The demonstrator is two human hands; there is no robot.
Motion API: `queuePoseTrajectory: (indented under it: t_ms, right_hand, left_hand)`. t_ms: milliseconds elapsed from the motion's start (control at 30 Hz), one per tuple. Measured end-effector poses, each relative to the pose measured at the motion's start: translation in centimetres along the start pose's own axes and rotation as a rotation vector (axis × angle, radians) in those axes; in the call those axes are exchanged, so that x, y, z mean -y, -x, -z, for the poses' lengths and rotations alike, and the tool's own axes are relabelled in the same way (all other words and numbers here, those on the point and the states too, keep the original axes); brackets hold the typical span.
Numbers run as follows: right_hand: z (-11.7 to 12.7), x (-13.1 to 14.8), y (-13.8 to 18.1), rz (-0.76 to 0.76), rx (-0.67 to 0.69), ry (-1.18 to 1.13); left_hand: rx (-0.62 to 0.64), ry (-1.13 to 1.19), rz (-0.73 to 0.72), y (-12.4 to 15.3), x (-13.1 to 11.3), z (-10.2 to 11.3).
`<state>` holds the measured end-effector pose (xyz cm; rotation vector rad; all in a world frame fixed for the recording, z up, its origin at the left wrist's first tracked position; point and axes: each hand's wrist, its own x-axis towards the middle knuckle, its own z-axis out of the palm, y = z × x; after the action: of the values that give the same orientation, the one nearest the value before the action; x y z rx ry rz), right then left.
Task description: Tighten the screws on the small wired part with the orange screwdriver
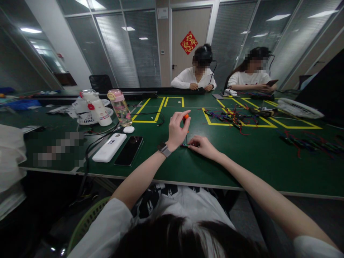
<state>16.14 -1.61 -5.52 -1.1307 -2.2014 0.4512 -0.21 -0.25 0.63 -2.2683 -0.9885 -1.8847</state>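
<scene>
My left hand (177, 129), with a watch on its wrist, is closed round the orange handle of a small screwdriver (186, 123) that stands upright, tip down. The tip meets a small dark part (185, 145) lying on the green table (242, 157). My right hand (202, 146) rests on the table beside it, fingers pinched on that small part and holding it down.
A white power bank (109, 147) and a black phone (129, 150) lie to the left, with two bottles (119, 107) and a fan behind. Heaps of coloured wires (233, 118) lie inside yellow tape squares. Two people sit across the table.
</scene>
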Motion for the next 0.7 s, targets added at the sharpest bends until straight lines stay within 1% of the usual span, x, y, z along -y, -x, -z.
queuePoseTrajectory:
  t_ms: [133, 367, 600, 700]
  right_hand:
    - [0.01, 0.07, -0.02, -0.002, -0.005, 0.02]
    - [-0.04, -0.08, -0.01, 0.005, -0.003, 0.009]
    - [-0.09, -0.11, 0.01, 0.004, -0.011, 0.011]
    - [-0.06, -0.07, 0.03, 0.004, -0.012, 0.002]
  left_hand:
    - [-0.032, -0.033, 0.025, 0.09, -0.04, -0.03]
    - [0.035, 0.092, -0.003, 0.05, -0.02, -0.03]
    - [-0.029, 0.017, -0.012, 0.04, -0.25, 0.03]
    - [-0.017, 0.027, -0.006, 0.13, -0.24, 0.03]
